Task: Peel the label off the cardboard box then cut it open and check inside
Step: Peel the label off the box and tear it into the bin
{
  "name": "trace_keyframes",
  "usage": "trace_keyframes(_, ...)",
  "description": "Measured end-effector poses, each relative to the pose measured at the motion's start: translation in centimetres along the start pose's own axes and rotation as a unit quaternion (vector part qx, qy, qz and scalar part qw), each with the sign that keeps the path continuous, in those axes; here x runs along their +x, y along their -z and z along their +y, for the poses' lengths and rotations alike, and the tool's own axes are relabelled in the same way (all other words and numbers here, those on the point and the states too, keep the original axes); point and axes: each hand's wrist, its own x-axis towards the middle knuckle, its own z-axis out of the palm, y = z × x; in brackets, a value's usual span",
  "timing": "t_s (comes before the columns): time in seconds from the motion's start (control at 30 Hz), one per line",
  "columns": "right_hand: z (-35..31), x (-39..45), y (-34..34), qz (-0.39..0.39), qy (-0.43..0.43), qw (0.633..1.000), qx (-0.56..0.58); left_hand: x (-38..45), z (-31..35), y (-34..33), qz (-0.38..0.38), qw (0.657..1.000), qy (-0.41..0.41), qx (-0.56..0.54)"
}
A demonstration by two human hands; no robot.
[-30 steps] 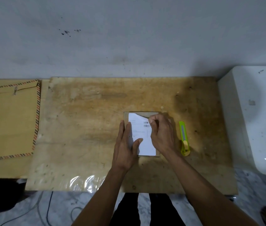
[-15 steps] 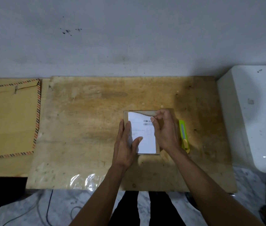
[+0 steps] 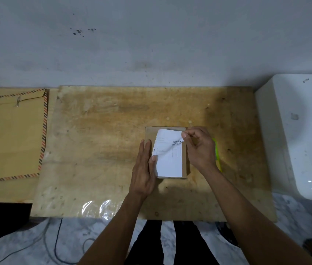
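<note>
A small flat cardboard box [image 3: 184, 163] lies in the middle of the wooden board [image 3: 113, 131]. A white label [image 3: 170, 161] with a barcode covers most of its top. My right hand [image 3: 199, 148] pinches the label's top right corner, which is lifted and curled off the box. My left hand [image 3: 144, 165] lies flat along the box's left edge, thumb pressing on the label. A lime-green utility knife [image 3: 217, 155] lies to the right of the box, mostly hidden behind my right hand.
A large brown envelope [image 3: 13, 134] with a striped border lies on the left. A white appliance [image 3: 300, 134] stands at the right edge. The wall runs along the back. Cables [image 3: 55, 245] trail on the floor below.
My right hand has gripped the label's top right corner and pulled it up and away, so the upper part of the label now curls off the box. The left hand stays put.
</note>
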Motion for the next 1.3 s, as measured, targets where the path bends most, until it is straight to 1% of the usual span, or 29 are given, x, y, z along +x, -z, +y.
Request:
trace_keyframes(0.2,0.5,-0.2,-0.3,0.012,-0.04,0.997,0.062,0.0,-0.6,-0.1,0.013,1.0,-0.026,0.0)
trace_keyframes(0.3,0.2,-0.8,-0.2,0.006,-0.031,0.999,0.017,0.0,-0.6,-0.1,0.019,0.999,-0.029,0.003)
trace_keyframes(0.37,-0.1,-0.7,0.2,-0.019,0.008,1.0,-0.015,0.1,-0.6,-0.2,0.023,0.999,-0.026,0.003)
trace_keyframes(0.47,-0.1,0.0,0.7,-0.087,0.092,0.989,-0.077,0.1,-0.6,-0.4,0.025,1.0,-0.009,0.003)
trace_keyframes(0.53,0.3,0.2,0.9,-0.119,0.11,0.981,-0.104,0.2,-0.7,-0.5,0.027,1.0,-0.005,0.006)
trace_keyframes(0.63,0.5,0.5,1.1,-0.122,0.127,0.976,-0.131,0.2,-0.8,-0.5,0.026,1.0,-0.002,0.01)
trace_keyframes(0.77,0.1,1.0,1.5,-0.144,0.197,0.95,-0.195,0.2,-1.1,-0.6,0.025,1.0,0.003,0.015)
trace_keyframes(0.83,0.0,1.2,1.7,-0.153,0.216,0.942,-0.208,0.3,-1.1,-0.6,0.026,1.0,0.005,0.013)
trace_keyframes(0.93,0.1,1.4,1.9,-0.178,0.203,0.942,-0.201,0.2,-1.0,-0.6,0.024,1.0,0.007,0.007)
trace_keyframes(1.0,0.7,1.3,2.0,-0.194,0.176,0.952,-0.16,0.2,-1.0,-0.5,0.025,1.0,0.008,-0.002)
trace_keyframes(1.17,1.9,0.5,2.6,-0.209,0.15,0.962,-0.092,0.0,-0.9,-0.1,0.034,0.999,0.0,-0.033)
trace_keyframes(1.3,1.3,-0.2,3.3,-0.22,0.132,0.963,-0.077,0.0,-1.1,-0.1,0.038,0.998,0.003,-0.049)
